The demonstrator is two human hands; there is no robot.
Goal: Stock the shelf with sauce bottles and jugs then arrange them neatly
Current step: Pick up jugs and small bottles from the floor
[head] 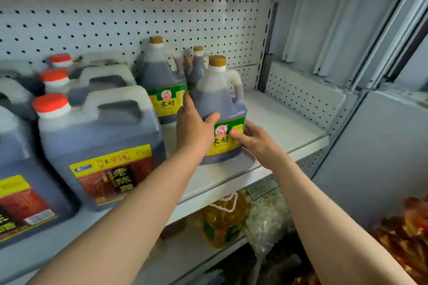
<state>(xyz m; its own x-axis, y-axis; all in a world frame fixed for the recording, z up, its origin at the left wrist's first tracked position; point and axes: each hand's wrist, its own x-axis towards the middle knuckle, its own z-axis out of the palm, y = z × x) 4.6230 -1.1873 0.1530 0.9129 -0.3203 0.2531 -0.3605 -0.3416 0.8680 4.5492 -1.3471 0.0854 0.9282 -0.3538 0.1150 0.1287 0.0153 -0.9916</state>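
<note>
A dark vinegar jug with a gold cap and a yellow-green label stands near the front edge of the white shelf. My left hand grips its left side, thumb across the front. My right hand holds its lower right side, thumb on the label. Behind it stand a matching gold-capped jug and a smaller gold-capped bottle. Large dark jugs with red caps fill the left of the shelf in rows.
A pegboard back panel closes the shelf behind; a perforated side panel bounds it on the right. On the lower shelf sit a yellow oil bottle and a clear bag. Red packaged goods lie at the lower right.
</note>
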